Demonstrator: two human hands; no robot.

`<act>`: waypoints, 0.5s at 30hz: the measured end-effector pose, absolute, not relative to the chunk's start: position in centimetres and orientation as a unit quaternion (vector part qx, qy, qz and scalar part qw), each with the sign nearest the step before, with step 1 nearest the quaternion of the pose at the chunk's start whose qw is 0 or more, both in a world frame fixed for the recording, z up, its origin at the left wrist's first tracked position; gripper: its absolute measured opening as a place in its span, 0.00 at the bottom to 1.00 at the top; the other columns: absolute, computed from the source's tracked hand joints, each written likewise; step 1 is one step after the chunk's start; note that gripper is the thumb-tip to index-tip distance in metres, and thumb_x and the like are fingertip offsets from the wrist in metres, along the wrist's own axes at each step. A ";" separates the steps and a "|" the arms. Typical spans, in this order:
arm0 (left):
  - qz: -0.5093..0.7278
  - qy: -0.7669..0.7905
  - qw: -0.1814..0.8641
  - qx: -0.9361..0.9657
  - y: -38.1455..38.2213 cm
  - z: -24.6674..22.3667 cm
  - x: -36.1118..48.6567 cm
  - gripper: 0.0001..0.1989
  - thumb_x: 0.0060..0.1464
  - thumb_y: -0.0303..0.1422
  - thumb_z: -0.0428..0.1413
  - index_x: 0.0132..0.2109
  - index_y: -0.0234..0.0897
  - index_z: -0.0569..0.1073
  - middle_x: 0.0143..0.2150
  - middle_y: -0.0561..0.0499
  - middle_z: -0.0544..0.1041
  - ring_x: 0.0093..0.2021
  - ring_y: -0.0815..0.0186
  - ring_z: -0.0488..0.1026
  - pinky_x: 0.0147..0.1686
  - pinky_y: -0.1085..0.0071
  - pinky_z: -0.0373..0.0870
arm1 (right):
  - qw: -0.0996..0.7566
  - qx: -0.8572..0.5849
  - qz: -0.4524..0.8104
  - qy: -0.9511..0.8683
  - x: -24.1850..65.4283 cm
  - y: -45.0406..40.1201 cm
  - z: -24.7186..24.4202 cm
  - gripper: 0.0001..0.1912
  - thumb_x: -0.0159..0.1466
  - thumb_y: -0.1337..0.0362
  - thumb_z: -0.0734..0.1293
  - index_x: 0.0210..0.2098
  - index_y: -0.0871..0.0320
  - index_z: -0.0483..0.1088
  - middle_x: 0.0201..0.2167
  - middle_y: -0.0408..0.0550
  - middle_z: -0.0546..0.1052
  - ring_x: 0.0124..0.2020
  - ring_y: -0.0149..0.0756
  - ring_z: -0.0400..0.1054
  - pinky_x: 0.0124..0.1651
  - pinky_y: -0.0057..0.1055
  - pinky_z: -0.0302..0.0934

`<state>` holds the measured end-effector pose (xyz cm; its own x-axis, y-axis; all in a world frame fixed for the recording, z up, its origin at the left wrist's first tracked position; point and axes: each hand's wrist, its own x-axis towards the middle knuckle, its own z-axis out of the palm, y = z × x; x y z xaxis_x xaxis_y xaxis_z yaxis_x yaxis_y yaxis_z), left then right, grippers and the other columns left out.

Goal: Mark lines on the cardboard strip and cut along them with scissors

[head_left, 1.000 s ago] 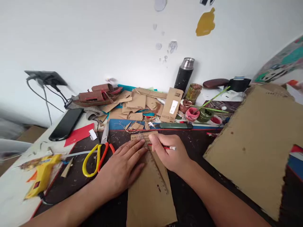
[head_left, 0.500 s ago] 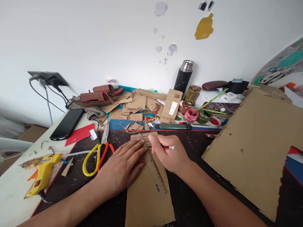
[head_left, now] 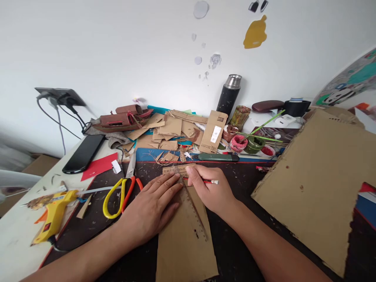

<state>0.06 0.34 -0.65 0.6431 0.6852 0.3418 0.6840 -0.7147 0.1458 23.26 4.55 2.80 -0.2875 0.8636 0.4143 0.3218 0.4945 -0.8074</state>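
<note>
Fingers (head_left: 165, 184) of your left hand (head_left: 148, 207) lie flat, barely spread, across the clear ruler (head_left: 192, 211) on the cardboard (head_left: 182, 256), your right hand (head_left: 216, 190) pinching a red pencil (head_left: 212, 181) (tip hidden), so sideways pressure could swing the ruler's unheld near end.

1. Left hand (head_left: 154, 201): bare; broad across the back, with long fingers (head_left: 167, 185) that taper to rounded tips. Nail detail too small to tell.
2. Left wrist (head_left: 125, 226): bare, smooth in outline, somewhat narrower than the hand.
3. Left forearm (head_left: 96, 246): bare along its visible length; slender.
4. Right hand (head_left: 214, 190): bare; rounded outline over the knuckles, sturdy thumb (head_left: 197, 179) with a blunt tip. Other fingers largely hidden.
5. Right wrist (head_left: 233, 211): bare, smooth.
6. Right forearm (head_left: 261, 241): bare as far as seen; widens gradually away from the wrist.
</note>
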 end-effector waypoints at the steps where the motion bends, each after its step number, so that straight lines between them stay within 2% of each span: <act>1: 0.189 0.377 0.001 0.907 0.3 -0.6 0.0 0.21 0.77 0.36 0.53 0.71 0.35 0.70 0.73 0.38 0.74 0.75 0.49 0.69 0.71 0.46 0.70 | 0.442 -0.401 0.306 -0.742 23.2 4.6 2.8 0.24 0.81 0.59 0.61 0.27 0.54 0.69 0.22 0.41 0.75 0.23 0.31 0.67 0.33 0.30 0.56; 10: 0.186 0.374 -0.006 0.909 0.3 -0.6 0.0 0.21 0.77 0.36 0.53 0.70 0.34 0.70 0.73 0.37 0.74 0.76 0.49 0.68 0.71 0.46 0.70 | 0.426 -0.409 0.306 -0.747 23.4 4.4 3.3 0.27 0.81 0.58 0.60 0.24 0.54 0.66 0.20 0.40 0.73 0.21 0.30 0.64 0.31 0.31 0.54; 15: 0.199 0.376 0.002 0.905 0.3 -0.6 0.1 0.21 0.76 0.35 0.54 0.70 0.34 0.71 0.73 0.38 0.75 0.75 0.49 0.69 0.72 0.47 0.69 | 0.432 -0.410 0.306 -0.743 23.4 4.5 3.1 0.26 0.82 0.56 0.60 0.26 0.54 0.68 0.22 0.42 0.76 0.23 0.31 0.68 0.33 0.30 0.58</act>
<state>0.06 0.31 -0.60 0.6381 0.6815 0.3582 0.6803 -0.7170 0.1521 23.36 4.47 3.08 -0.2907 0.8733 0.3910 0.3443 0.4767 -0.8089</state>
